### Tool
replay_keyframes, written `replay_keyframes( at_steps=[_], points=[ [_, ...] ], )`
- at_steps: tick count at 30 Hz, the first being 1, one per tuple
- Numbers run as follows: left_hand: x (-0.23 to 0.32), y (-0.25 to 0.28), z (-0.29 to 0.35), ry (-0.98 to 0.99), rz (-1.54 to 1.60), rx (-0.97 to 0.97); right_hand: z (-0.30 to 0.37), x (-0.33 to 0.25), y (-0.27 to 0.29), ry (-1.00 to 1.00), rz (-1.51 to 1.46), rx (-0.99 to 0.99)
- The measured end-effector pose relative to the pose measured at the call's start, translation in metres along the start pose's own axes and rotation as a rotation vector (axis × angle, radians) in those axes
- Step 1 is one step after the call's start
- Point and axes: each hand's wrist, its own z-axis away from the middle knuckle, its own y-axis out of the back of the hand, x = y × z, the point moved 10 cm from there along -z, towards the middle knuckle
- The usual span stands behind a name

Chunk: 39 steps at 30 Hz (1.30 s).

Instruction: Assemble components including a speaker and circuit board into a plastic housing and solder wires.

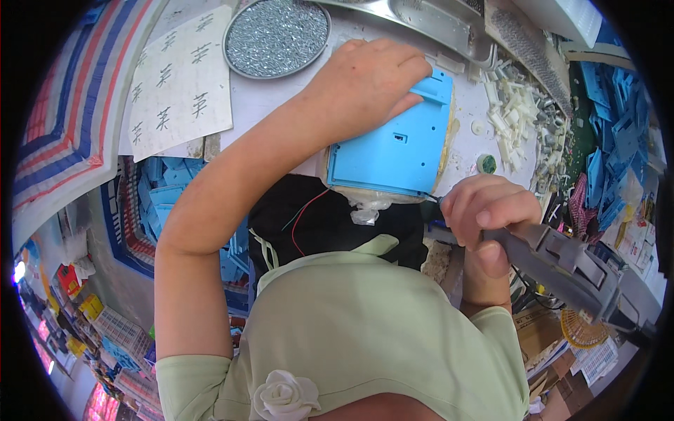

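A light-blue plastic panel [379, 165] with small holes and one little rectangular slot lies in front of me on a tan, worn-edged support. My left hand [368, 88] grips it at its far left, thumb along the top face and fingers curled over toward the far edge. In my right hand [491, 214] is a dark grey electric screwdriver [572, 270], its body slanting down to the right. Its thin bit meets the panel's near right corner; whether a screw sits under the tip is too small to tell. Red and green wires [302, 217] hang at the near left side.
A round metal dish of screws [277, 38] stands at the far left beside a sheet with handwritten characters [179, 84]. White plastic pieces [516, 112] are heaped on the right near a small green round item [486, 163]. Blue parts fill a crate [126, 210] at lower left.
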Motion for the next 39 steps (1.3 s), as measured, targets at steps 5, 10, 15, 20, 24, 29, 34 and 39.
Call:
replay_keyframes(
  at_steps=[5,10,15,20,24,29,34,39],
  points=[
    [-0.003,-0.002,-0.002,-0.005,0.015,-0.002,0.004,0.000,0.003,0.036,-0.010,0.001],
    [-0.004,-0.004,-0.001,-0.025,0.009,0.034,0.008,0.002,0.003,0.068,0.021,0.033],
    [-0.004,0.011,-0.001,-0.021,-0.024,0.054,-0.008,-0.034,0.009,0.172,-0.166,-0.023],
    [-0.006,0.141,0.077,0.295,-0.074,0.209,-0.021,-0.091,0.055,0.315,-0.204,-0.046],
    [-0.060,0.208,0.316,0.968,0.007,0.416,-0.024,-0.081,0.083,0.279,-0.089,0.055],
    [-0.025,0.148,0.689,2.030,-0.020,0.682,-0.051,-0.046,0.086,0.215,-0.158,0.149],
    [-0.063,0.120,0.494,1.687,0.193,0.116,-0.070,-0.041,0.075,0.200,-0.104,0.162],
    [-0.186,0.183,0.193,1.108,0.752,0.612,-0.075,-0.033,0.081,0.141,-0.089,0.207]
  ],
)
